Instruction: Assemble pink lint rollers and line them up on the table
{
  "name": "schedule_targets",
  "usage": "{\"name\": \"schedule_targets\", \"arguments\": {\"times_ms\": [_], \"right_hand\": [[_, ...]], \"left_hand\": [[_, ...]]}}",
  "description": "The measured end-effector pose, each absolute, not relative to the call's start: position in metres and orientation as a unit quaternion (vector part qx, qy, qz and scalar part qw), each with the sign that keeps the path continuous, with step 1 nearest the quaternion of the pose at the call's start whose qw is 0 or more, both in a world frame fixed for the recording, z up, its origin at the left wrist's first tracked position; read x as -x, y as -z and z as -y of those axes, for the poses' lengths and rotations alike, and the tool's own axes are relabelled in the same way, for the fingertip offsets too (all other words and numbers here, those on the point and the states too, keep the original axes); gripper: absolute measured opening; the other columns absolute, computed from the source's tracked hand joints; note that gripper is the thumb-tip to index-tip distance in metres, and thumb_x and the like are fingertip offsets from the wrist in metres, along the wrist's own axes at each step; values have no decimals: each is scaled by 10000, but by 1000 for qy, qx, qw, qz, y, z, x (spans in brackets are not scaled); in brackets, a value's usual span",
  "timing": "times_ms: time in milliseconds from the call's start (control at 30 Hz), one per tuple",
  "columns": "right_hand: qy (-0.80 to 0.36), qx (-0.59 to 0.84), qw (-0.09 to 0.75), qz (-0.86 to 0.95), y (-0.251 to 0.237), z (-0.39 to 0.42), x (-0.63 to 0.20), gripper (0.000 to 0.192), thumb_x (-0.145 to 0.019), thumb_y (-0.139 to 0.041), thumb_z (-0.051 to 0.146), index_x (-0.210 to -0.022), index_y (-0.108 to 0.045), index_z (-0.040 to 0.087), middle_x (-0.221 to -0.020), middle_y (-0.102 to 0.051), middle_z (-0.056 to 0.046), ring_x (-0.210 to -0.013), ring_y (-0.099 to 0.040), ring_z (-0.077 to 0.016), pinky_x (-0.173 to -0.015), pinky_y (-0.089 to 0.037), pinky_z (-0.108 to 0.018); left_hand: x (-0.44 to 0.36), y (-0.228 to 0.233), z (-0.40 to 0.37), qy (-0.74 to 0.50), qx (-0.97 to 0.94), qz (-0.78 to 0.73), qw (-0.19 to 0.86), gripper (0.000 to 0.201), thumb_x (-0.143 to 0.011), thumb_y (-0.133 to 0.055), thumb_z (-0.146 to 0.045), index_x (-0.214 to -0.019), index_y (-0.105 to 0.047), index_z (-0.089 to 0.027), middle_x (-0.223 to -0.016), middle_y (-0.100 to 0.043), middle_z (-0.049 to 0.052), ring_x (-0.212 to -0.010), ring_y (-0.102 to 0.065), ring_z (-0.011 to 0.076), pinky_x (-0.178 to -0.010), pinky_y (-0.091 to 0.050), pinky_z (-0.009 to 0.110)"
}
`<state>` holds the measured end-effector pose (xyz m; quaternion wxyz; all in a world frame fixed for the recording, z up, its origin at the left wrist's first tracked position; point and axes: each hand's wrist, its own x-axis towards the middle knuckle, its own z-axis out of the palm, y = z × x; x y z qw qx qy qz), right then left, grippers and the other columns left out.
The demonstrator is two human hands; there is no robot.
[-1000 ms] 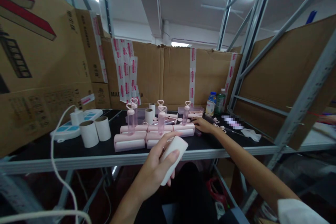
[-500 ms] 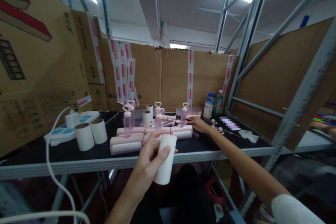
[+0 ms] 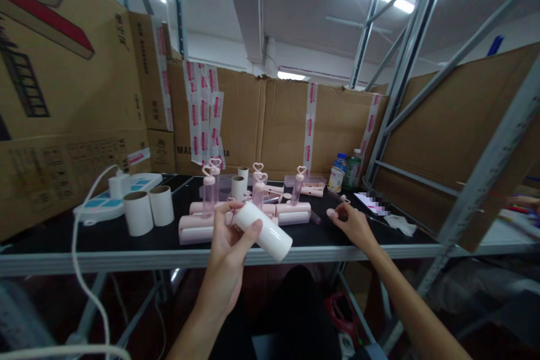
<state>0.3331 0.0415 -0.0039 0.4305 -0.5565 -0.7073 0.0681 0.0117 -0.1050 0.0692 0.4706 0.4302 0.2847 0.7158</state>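
Observation:
My left hand (image 3: 225, 256) is closed round a white paper-like roll (image 3: 266, 232), which tilts down to the right in front of the table edge. Over the black tabletop, my right hand (image 3: 354, 225) pinches a small round pink cap (image 3: 332, 213) between thumb and fingertips. Beyond the roll stand several pink dispensers with clear stems and heart-shaped tops; one upright stem (image 3: 297, 188) is nearest the middle. A pink holder with a white roll (image 3: 292, 213) lies below it. My left hand hides part of the front row.
Two white rolls (image 3: 137, 214) stand at the left beside a power strip (image 3: 99, 202) with a trailing white cable (image 3: 78, 247). Two bottles (image 3: 337, 173) are at the back right, near a crumpled tissue (image 3: 400, 225). Cardboard walls (image 3: 278, 124) and metal posts (image 3: 485, 163) enclose the table.
My right hand has drawn back from the pink parts toward the right front, now with a small pink cap in its fingers. The roll in my left hand has tipped from near upright to slanting.

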Motion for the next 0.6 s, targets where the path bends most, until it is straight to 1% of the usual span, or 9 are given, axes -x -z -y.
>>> {"name": "schedule_targets", "arguments": {"times_ms": [67, 167, 233, 300, 367, 467, 600], "right_hand": [[-107, 517, 467, 709, -5, -15, -316, 337, -941, -655, 535, -988, -592, 208, -980, -724, -92, -919, -738, -257, -850, -596, -404], [-160, 455, 493, 724, -20, 34, -283, 328, -930, -701, 506, -1072, -602, 227, -1086, -738, -72, -1004, -738, -223, -922, -596, -349], [-204, 405, 517, 726, -31, 65, -262, 285, -924, -740, 402, -1123, -622, 235, -1129, -742, -60, -1037, -725, -216, -945, -583, -343], [-232, 369, 531, 726, -40, 87, -246, 234, -912, -752, 290, -1115, -646, 242, -1121, -748, -43, -1023, -719, -205, -932, -577, -334], [-239, 359, 537, 725, -45, 100, -236, 235, -892, -763, 222, -1105, -666, 246, -1098, -752, -27, -1000, -712, -192, -912, -568, -318], [-248, 358, 551, 711, -42, 105, -232, 292, -879, -804, 234, -1141, -677, 260, -1073, -753, -8, -976, -701, -176, -894, -560, -297], [-260, 344, 607, 667, -29, 104, -230, 369, -865, -851, 292, -1191, -680, 282, -1106, -761, -9, -980, -713, -181, -918, -570, -312]], "left_hand": [[-14, -67, 104, -724, -430, -286, 457, 561, -775, -886, -309, -1169, -489, -272, -988, -681, -23, -910, -676, 158, -801, -520, 228], [-21, -66, 104, -735, -429, -285, 441, 571, -754, -896, -298, -1173, -507, -274, -1000, -662, -29, -903, -672, 147, -789, -522, 216], [-26, -66, 104, -737, -431, -288, 434, 580, -753, -897, -292, -1194, -520, -279, -1021, -656, -31, -895, -672, 135, -793, -525, 212], [-31, -65, 104, -733, -439, -297, 426, 588, -758, -895, -291, -1218, -529, -281, -1036, -659, -29, -890, -666, 126, -793, -523, 203], [-35, -62, 103, -730, -446, -306, 418, 594, -761, -895, -296, -1233, -535, -280, -1055, -658, -25, -903, -655, 121, -795, -519, 189], [-38, -56, 102, -723, -450, -319, 416, 577, -775, -889, -325, -1232, -539, -280, -1065, -650, -25, -897, -631, 114, -784, -513, 178], [-42, -49, 101, -716, -451, -325, 422, 538, -810, -871, -355, -1220, -527, -293, -1042, -643, -35, -886, -622, 112, -775, -514, 176]]}}
